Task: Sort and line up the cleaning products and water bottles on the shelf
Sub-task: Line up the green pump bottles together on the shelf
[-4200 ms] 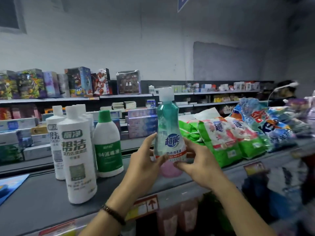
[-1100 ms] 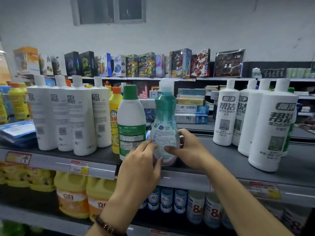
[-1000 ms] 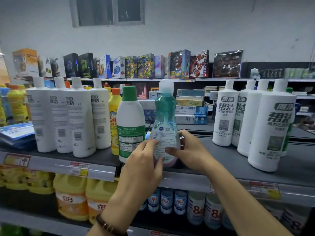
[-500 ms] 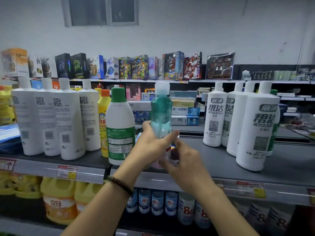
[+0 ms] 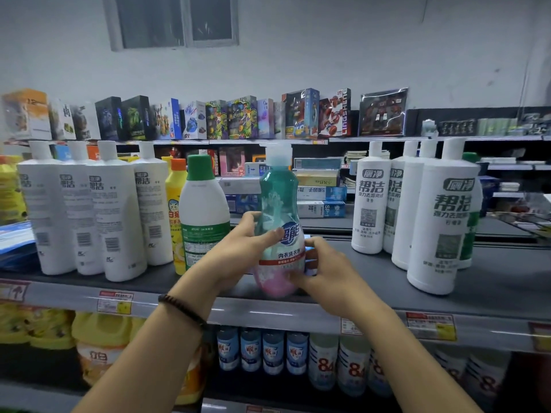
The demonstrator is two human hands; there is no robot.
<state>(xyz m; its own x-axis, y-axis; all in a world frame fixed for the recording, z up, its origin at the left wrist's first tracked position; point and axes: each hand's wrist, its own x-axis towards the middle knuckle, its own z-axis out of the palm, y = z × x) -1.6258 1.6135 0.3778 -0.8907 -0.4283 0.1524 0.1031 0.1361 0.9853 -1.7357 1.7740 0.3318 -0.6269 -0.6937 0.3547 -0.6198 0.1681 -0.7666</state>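
Grey metal shelving (image 5: pixel 387 289) is recorded in a shop aisle, with boxed goods ranged on the racks behind. On its upper deck, the teal detergent bottle (image 5: pixel 278 201) is held upright near the front edge, just to the right of the green-capped white bottle (image 5: pixel 204 210) and well apart from the tall white bottles (image 5: pixel 438 234) at the right. The left hand (image 5: pixel 238 253) is wrapped round the bottle's waist, with the thumb laid across the label and the fingers curled behind. The right hand (image 5: pixel 325 271) is curled round the pink lower part. The printed label is turned to the front. Whether the base is fully seated on the deck cannot be told. The step in hand is judged to be the placing and facing of this one bottle within the row. For the next move, it is judged that the base must be set flat, closed up beside the green-capped bottle and squared to the front line. Both grips should then be eased off gently, as a tall, narrow bottle is likely to rock.
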